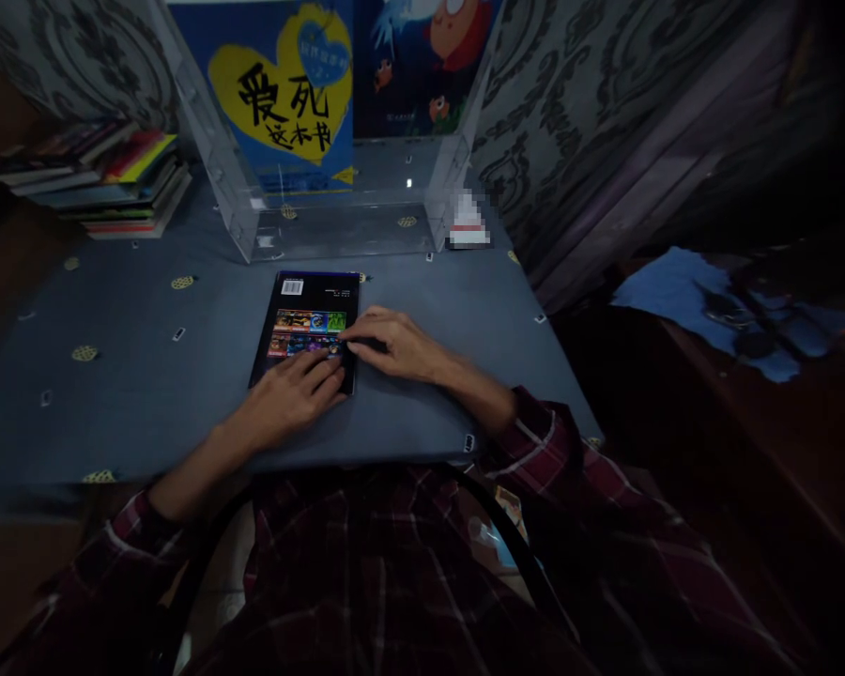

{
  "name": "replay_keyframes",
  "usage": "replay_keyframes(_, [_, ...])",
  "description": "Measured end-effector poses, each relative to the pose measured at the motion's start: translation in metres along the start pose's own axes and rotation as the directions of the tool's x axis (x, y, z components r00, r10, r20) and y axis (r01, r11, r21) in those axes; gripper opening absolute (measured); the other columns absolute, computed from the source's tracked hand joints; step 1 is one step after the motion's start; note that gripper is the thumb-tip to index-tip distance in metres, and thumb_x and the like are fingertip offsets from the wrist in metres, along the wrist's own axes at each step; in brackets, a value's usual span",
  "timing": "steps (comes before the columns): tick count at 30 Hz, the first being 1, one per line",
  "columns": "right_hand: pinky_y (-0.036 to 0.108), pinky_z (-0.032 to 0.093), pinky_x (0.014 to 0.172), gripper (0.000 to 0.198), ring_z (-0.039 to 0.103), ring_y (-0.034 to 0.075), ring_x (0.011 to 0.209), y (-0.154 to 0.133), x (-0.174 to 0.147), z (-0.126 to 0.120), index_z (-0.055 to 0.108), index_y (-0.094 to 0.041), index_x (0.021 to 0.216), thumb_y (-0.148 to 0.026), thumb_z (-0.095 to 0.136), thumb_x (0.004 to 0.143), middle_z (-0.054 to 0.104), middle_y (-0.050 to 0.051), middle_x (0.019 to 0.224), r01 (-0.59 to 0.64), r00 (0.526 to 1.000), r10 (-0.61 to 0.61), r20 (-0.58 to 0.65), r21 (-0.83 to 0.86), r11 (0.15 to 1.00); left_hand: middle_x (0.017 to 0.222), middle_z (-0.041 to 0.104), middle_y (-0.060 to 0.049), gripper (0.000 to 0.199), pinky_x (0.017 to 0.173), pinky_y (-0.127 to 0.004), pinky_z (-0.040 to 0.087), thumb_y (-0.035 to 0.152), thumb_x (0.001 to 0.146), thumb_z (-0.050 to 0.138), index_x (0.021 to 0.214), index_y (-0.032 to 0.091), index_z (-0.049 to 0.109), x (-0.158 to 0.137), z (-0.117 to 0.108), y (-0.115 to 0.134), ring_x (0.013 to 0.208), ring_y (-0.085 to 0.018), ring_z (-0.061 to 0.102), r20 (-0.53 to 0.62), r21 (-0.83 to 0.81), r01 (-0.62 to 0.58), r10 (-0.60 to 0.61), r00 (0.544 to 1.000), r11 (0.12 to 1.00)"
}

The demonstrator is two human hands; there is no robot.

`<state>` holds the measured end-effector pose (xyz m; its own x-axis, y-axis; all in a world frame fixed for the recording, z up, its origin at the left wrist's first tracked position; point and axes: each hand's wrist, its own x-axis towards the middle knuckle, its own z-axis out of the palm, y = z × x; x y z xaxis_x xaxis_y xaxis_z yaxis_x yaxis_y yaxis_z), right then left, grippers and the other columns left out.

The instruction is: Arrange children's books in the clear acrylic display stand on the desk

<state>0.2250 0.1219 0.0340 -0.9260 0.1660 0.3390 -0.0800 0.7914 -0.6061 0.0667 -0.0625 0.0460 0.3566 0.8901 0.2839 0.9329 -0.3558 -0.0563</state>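
Observation:
A dark book (pixel 310 299) lies flat on the table, its cover bearing a barcode and rows of small coloured pictures. Across its lower part rests my left hand (pixel 292 390), palm down with the fingers stretched out. My right hand (pixel 398 345) is at the book's right edge, its fingertips touching the cover and the thumb a little below them. Nothing shows between the right fingers. The lower part of the cover is hidden under my left hand.
A clear acrylic stand (pixel 243 225) at the back holds a blue-and-yellow book (pixel 229 117) and a dark picture book (pixel 394 113). Left of it is a stack of books (pixel 130 188). A pixelated object (pixel 468 221) stands right. The table's edge (pixel 570 366) slants beside a blue cloth (pixel 666 291).

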Motion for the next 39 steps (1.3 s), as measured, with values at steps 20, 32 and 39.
replay_keyframes(20, [0.026,0.049,0.075,0.025,0.066,0.014,0.084,-0.015,-0.002,-0.006,0.075,-0.018,0.109,-0.027,0.056,0.095,0.077,0.005,0.1,-0.12,0.988,0.08,0.136,0.318,0.94,0.116,0.077,-0.012,0.027,0.098,-0.043,0.061,0.018,0.103,0.05,0.117,0.016,0.072,-0.004,0.001,0.0,0.121,-0.028,0.069,-0.035,-0.077,0.01,-0.013,0.999,0.997])
replay_keyframes(32, [0.025,0.044,0.064,0.025,0.058,0.011,0.062,-0.016,-0.004,0.0,0.075,-0.017,0.08,-0.031,0.059,0.092,0.07,0.0,0.07,-0.063,0.972,-0.022,0.233,0.348,0.935,0.116,0.078,-0.009,0.025,0.098,-0.04,0.061,0.031,0.101,0.057,0.114,0.018,0.073,-0.006,0.001,-0.001,0.118,-0.025,0.07,-0.088,-0.13,0.047,-0.059,0.994,0.99])
replay_keyframes(39, [0.026,0.048,0.068,0.022,0.064,0.013,0.068,-0.015,-0.004,0.0,0.078,-0.018,0.09,-0.033,0.063,0.093,0.076,0.002,0.08,-0.095,0.967,0.005,0.254,0.345,0.934,0.131,0.07,-0.013,0.03,0.096,-0.047,0.058,0.035,0.104,0.048,0.122,0.02,0.068,-0.014,-0.003,-0.036,0.118,-0.028,0.067,-0.147,-0.127,0.427,-0.443,0.884,0.895])
